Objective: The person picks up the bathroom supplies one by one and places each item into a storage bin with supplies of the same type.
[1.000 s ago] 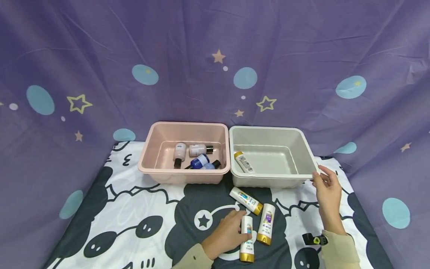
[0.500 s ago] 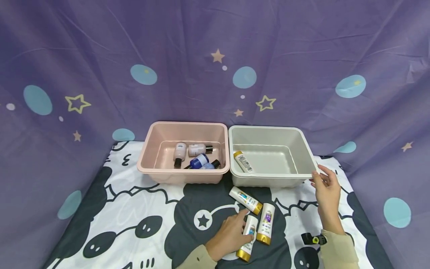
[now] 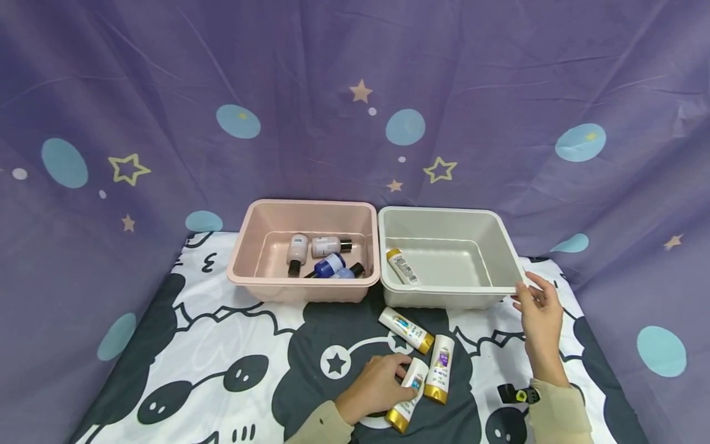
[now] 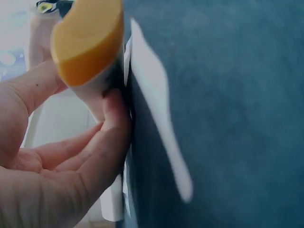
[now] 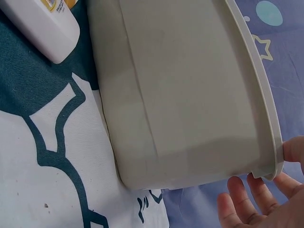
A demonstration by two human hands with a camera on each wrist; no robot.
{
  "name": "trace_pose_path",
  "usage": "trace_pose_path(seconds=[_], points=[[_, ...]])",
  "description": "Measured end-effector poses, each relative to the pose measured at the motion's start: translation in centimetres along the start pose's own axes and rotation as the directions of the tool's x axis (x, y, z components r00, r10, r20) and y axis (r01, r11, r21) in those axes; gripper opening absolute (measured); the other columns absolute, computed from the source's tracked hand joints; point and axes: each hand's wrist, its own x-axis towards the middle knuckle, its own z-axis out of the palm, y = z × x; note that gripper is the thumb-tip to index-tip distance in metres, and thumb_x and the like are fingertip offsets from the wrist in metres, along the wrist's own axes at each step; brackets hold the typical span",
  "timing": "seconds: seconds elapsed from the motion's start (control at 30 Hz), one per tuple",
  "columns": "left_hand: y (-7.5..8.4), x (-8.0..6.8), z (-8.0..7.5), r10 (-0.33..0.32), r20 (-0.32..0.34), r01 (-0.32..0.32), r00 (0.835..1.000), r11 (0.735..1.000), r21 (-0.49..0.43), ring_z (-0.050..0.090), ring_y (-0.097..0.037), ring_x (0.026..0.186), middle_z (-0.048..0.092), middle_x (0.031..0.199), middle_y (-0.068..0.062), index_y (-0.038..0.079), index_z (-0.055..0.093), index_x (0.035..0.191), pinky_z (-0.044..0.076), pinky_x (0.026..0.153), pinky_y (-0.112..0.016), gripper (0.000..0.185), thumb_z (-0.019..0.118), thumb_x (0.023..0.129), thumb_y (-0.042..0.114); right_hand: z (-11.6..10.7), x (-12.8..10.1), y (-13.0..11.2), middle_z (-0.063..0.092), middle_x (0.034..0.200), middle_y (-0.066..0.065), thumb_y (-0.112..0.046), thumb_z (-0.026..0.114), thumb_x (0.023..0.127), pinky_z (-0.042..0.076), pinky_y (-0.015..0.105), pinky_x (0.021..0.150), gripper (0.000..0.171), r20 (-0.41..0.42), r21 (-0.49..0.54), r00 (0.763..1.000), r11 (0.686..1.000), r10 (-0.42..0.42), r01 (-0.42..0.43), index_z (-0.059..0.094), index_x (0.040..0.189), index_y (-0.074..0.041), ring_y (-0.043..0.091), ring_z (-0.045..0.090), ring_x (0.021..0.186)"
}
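My left hand (image 3: pixel 377 385) pinches a white bottle with a gold cap (image 3: pixel 417 373) between thumb and fingers, low over the dark patch of cloth. In the left wrist view the bottle's cap (image 4: pixel 88 42) looks orange, and fingers cover part of the body. Close to its right lies a second white bottle (image 3: pixel 442 361) with a purple label; another white bottle (image 3: pixel 402 327) lies slantwise behind. With thumb and fingers, my right hand (image 3: pixel 542 324) grips the front right rim corner of the pale grey bin (image 3: pixel 444 289). Inside that bin lies one gold-capped bottle (image 3: pixel 402 265).
A pink bin (image 3: pixel 302 282) stands left of the grey one, almost touching it. It holds several small dark-capped bottles, among them a blue bottle (image 3: pixel 331 264). Behind both bins hangs a purple curtain (image 3: pixel 310 148). A patterned cloth (image 3: pixel 222 345) covers the table.
The bottle in my left hand has swung from straight to slanted, its uncapped end now leaning right towards the neighbouring bottle. My right hand stays on the grey bin's corner.
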Motion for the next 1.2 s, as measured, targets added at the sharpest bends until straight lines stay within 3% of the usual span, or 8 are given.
trace_pose_path(seconds=[0.1,0.23,0.4,0.5,0.7,0.93,1.2], points=[[-0.5,0.0,-0.4,-0.009,0.012,0.010,1.000,0.996,-0.088,0.062,-0.004,0.072,0.068,0.081,0.009,0.011,0.069,0.121,0.052,0.070,-0.027,0.050,0.088,0.076,0.023,0.0,0.0,0.0,0.064,0.096,-0.004,-0.019,0.068,0.097,0.054,0.013,0.068,0.039,-0.003,0.002,1.000,1.000,0.003,-0.003,0.061,0.133,-0.009,0.005,0.066,0.079],[-0.7,-0.1,-1.2,-0.014,0.023,0.019,1.000,0.972,-0.235,0.066,-0.006,0.071,0.070,0.082,0.009,0.015,0.068,0.124,0.054,0.070,-0.027,0.053,0.089,0.076,0.023,-0.1,0.0,-0.1,0.064,0.095,-0.003,-0.019,0.068,0.097,0.054,0.013,0.068,0.039,-0.003,-0.001,1.000,1.000,0.007,-0.007,0.061,0.134,-0.008,0.006,0.066,0.080],[1.1,0.0,-3.3,0.027,0.008,-0.021,1.000,0.920,-0.392,0.070,-0.012,0.077,0.071,0.089,0.004,0.015,0.066,0.128,0.057,0.071,-0.028,0.053,0.087,0.079,0.021,-0.1,0.1,-0.3,0.064,0.096,-0.003,-0.020,0.068,0.097,0.054,0.013,0.068,0.040,-0.004,-0.005,1.000,1.000,0.010,-0.010,0.060,0.134,-0.008,0.006,0.066,0.080],[2.8,0.3,-4.8,0.070,-0.012,-0.069,0.997,0.904,-0.421,0.071,-0.014,0.081,0.072,0.093,0.002,0.015,0.066,0.127,0.058,0.072,-0.028,0.052,0.086,0.080,0.020,-0.1,0.1,-0.3,0.064,0.097,-0.003,-0.020,0.067,0.098,0.054,0.014,0.068,0.040,0.000,-0.002,1.000,1.000,0.018,-0.018,0.059,0.135,-0.008,0.007,0.067,0.080],[5.8,1.6,-7.7,0.136,-0.048,-0.144,0.990,0.915,-0.377,0.071,-0.013,0.084,0.071,0.098,0.001,0.017,0.064,0.130,0.059,0.071,-0.030,0.054,0.086,0.081,0.021,0.1,0.1,-0.1,0.064,0.096,-0.004,-0.020,0.067,0.098,0.054,0.013,0.067,0.039,0.004,0.003,1.000,1.000,0.028,-0.028,0.059,0.135,-0.009,0.010,0.067,0.082],[9.1,4.9,-10.8,0.164,-0.099,-0.189,0.981,0.915,-0.356,0.071,-0.016,0.084,0.071,0.099,-0.002,0.014,0.063,0.132,0.059,0.070,-0.032,0.056,0.086,0.081,0.019,0.1,0.1,0.1,0.064,0.096,-0.005,-0.021,0.066,0.099,0.054,0.014,0.067,0.041,0.017,-0.024,1.000,1.000,0.001,-0.001,0.057,0.137,-0.008,0.006,0.067,0.080],[13.0,11.2,-13.9,0.179,-0.129,-0.213,0.975,0.921,-0.327,0.071,-0.019,0.082,0.071,0.099,-0.004,0.012,0.063,0.132,0.061,0.074,-0.039,0.056,0.086,0.082,0.023,0.1,0.2,0.0,0.064,0.097,-0.005,-0.020,0.066,0.099,0.055,0.015,0.066,0.041,0.011,-0.022,1.000,1.000,0.006,-0.005,0.057,0.137,-0.008,0.006,0.068,0.079]])
